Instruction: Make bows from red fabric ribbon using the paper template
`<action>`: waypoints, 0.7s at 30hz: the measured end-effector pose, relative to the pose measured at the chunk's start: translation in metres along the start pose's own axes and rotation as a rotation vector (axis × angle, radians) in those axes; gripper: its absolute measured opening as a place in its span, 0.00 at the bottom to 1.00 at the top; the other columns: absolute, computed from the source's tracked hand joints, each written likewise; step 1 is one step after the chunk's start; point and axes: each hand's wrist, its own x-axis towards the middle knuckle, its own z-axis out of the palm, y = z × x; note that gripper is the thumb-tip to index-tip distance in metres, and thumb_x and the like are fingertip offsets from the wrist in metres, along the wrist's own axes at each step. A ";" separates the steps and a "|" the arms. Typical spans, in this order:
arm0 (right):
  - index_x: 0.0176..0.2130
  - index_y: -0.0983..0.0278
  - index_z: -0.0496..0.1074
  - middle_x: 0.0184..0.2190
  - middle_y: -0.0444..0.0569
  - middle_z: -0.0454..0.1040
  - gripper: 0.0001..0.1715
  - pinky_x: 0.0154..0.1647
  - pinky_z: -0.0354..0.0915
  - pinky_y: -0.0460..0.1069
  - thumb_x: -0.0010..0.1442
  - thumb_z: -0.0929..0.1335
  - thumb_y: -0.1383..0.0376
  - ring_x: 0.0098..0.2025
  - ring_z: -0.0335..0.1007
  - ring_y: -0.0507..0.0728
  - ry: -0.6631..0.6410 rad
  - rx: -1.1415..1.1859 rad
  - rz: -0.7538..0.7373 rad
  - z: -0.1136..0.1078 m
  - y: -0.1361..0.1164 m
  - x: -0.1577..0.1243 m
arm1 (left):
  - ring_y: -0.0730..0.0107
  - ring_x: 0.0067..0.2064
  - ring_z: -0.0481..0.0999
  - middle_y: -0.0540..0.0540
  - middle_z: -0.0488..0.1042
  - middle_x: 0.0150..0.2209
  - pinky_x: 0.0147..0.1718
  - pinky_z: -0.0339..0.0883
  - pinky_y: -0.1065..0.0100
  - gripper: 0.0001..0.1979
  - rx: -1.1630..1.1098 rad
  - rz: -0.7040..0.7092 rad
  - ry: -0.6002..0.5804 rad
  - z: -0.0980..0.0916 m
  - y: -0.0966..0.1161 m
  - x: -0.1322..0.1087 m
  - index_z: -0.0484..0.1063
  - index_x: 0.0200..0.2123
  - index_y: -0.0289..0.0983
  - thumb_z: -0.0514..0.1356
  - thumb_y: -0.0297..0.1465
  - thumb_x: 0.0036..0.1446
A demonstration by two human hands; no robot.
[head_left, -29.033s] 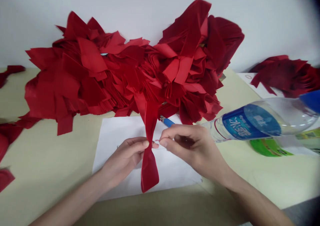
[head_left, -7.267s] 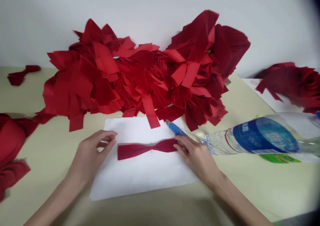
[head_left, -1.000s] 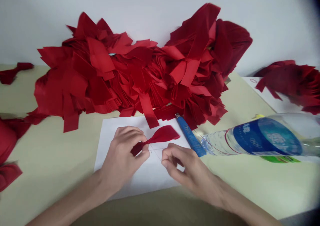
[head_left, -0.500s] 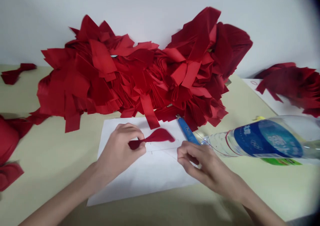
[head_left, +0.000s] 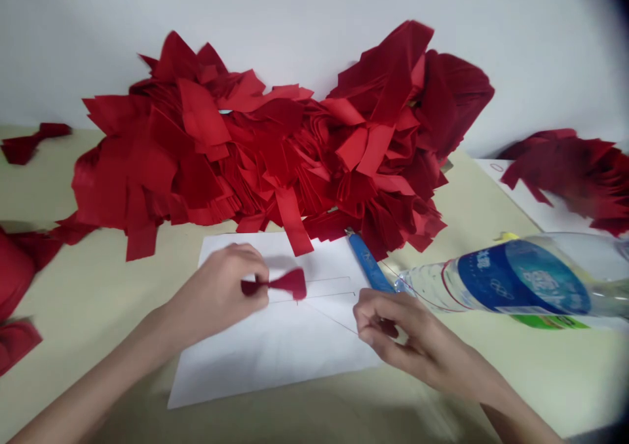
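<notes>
My left hand [head_left: 228,283] is closed in a pinch on a small red velvety fabric strip [head_left: 289,284], gathered narrow at the middle with one end flaring to the right. Fingers hide part of the other end. Across the paper, my right hand [head_left: 393,326] is curled closed around a thin thread [head_left: 329,317], which runs up left toward the strip. Another length of dark thread leads from the right hand's side to a plastic bottle [head_left: 521,277] lying on its side. Beneath the hands lies a white sheet of paper [head_left: 275,352] with drawn lines and small marks.
A large heap of red fabric strips [head_left: 265,156] lies against the wall behind the paper. A blue box cutter [head_left: 369,264] rests at the paper's right edge. More red pieces lie at left [head_left: 17,280] and on a white sheet at far right [head_left: 574,175].
My left hand has moved left and slightly down with the strip, whose free end now sits closer to the fingers. The right hand has shifted slightly right and down; more thread shows between them.
</notes>
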 end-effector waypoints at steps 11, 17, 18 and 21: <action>0.31 0.63 0.61 0.27 0.43 0.64 0.07 0.28 0.56 0.45 0.62 0.60 0.71 0.26 0.59 0.49 -0.010 -0.241 0.068 0.011 0.024 0.013 | 0.67 0.34 0.75 0.50 0.76 0.30 0.35 0.68 0.65 0.07 -0.405 0.043 -0.073 -0.026 -0.011 0.002 0.74 0.27 0.41 0.59 0.23 0.48; 0.31 0.62 0.62 0.26 0.41 0.65 0.08 0.26 0.56 0.44 0.62 0.60 0.70 0.25 0.59 0.48 -0.112 -0.144 0.006 -0.005 0.002 -0.002 | 0.66 0.31 0.71 0.52 0.69 0.21 0.40 0.64 0.59 0.11 0.244 0.129 -0.098 -0.009 -0.015 0.003 0.65 0.17 0.39 0.53 0.20 0.45; 0.31 0.62 0.62 0.26 0.42 0.65 0.08 0.25 0.56 0.44 0.63 0.60 0.69 0.25 0.59 0.48 -0.050 -0.146 0.019 -0.012 0.002 -0.004 | 0.67 0.30 0.70 0.52 0.68 0.21 0.37 0.64 0.62 0.11 0.223 0.168 -0.186 -0.009 -0.011 0.001 0.64 0.17 0.39 0.52 0.19 0.44; 0.33 0.62 0.63 0.26 0.43 0.65 0.08 0.26 0.56 0.45 0.64 0.59 0.66 0.24 0.60 0.49 0.096 -0.249 0.096 -0.027 0.009 -0.006 | 0.68 0.30 0.71 0.53 0.70 0.22 0.32 0.65 0.67 0.11 -0.005 0.206 -0.372 -0.019 -0.003 -0.004 0.66 0.19 0.39 0.53 0.17 0.40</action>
